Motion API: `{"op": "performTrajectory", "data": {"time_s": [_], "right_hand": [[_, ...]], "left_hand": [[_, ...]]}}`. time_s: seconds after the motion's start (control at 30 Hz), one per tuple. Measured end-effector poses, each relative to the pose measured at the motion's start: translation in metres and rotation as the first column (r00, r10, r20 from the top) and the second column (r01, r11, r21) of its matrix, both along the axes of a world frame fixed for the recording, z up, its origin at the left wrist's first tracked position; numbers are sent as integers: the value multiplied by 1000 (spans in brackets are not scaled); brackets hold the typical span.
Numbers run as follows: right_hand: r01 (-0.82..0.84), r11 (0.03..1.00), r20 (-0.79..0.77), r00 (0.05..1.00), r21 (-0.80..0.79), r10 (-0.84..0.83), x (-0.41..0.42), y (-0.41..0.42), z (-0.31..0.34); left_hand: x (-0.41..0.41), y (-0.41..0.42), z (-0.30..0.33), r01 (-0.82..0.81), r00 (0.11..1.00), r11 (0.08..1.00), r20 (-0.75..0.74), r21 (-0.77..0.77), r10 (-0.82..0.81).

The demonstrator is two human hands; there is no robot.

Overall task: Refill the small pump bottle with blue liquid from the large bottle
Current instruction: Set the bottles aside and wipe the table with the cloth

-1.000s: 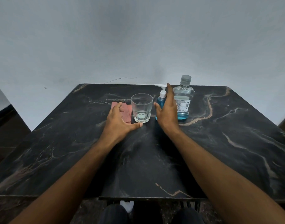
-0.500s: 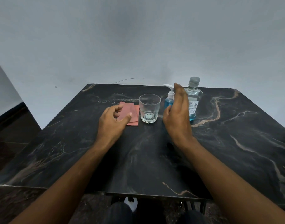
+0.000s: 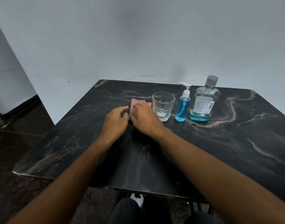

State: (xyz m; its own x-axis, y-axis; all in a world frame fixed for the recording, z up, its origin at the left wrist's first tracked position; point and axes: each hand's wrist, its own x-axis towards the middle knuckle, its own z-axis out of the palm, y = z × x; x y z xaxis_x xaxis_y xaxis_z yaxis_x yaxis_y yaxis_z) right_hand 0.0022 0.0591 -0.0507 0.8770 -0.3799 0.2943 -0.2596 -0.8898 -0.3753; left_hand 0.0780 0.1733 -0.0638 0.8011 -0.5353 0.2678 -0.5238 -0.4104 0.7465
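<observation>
Sitting at the far left of the row, a folded pink cloth on the dark worktop, with both hands meeting over its near edge. Resting just left of the cloth, the left hand, fingers loosely curled and narrow, thumb tip seeming to touch the cloth's left edge; gripping nothing that can be seen. Lying over the cloth's near half, the right hand, fingers bent downward onto the fabric, touching or beginning to pinch it; not possible to tell which.

Standing just right of the cloth, an empty glass, close beside the right knuckles. Standing upright further right, the small pump bottle, about 2 thirds full of blue liquid, nozzle pointing left. Standing just beside it, at the right end, the large bottle, cap on, blue liquid only at the bottom.

Lying to the right of both hands, beyond the glass, the 2 bottles, long axes vertical, neither being touched. Being nearer, the right hand, likely the 1 for reaching across. Looking barely begun, the refill: pump and cap both in place.
</observation>
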Motion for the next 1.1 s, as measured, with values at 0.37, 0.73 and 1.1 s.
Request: {"op": "performTrajectory", "data": {"time_s": [0.37,0.73,1.1], "right_hand": [[209,978,-220,953,-20,-208,49,1,-20],[-147,980,-313,945,-136,98,-48,31,-24],[51,998,-289,957,44,-36,-191,-21,-13]], "left_hand": [[-6,17,-18,-4,999,986,53,-167,13],[-32,4,-4,59,998,981,-7,-185,-61],[-123,-24,-7,363,931,931,37,32,-364]]}}
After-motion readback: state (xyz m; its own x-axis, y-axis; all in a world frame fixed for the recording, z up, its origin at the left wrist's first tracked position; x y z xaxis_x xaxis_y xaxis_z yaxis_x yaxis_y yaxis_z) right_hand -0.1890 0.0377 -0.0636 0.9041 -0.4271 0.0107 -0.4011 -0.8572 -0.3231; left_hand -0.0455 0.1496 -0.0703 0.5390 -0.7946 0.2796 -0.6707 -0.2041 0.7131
